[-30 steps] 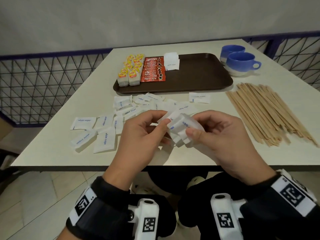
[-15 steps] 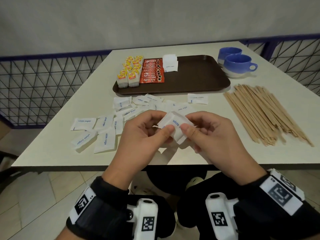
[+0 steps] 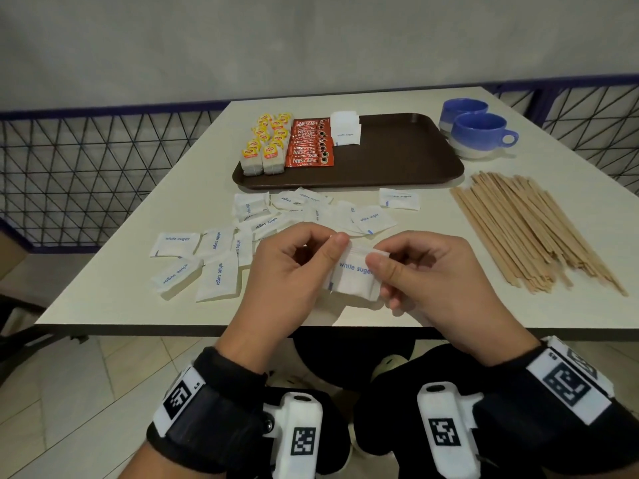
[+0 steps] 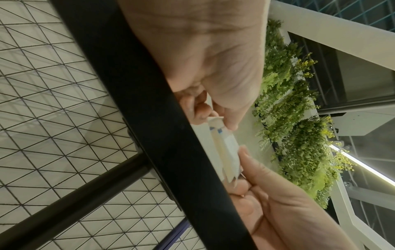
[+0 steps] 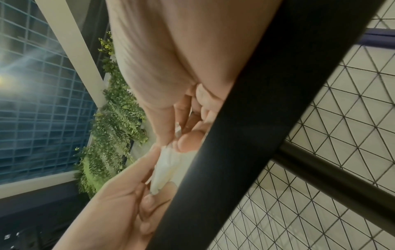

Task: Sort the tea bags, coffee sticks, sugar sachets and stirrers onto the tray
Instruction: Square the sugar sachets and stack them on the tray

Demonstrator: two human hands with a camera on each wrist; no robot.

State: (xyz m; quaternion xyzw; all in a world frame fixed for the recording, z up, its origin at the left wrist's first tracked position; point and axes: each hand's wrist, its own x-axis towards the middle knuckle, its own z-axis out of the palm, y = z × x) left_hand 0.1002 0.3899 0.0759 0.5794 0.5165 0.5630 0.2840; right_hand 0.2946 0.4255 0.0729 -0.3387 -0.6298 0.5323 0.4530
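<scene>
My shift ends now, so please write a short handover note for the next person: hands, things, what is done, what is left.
Hands: left hand and right hand together pinch a small stack of white paper sugar sachets above the near table edge.
Done: yellow-tagged tea bags, red coffee sticks and a first white sachet pile lie in rows on the brown plastic tray.
Left: place the held stack, gather the loose sachets on the table, then move the wooden stirrers at right.
</scene>
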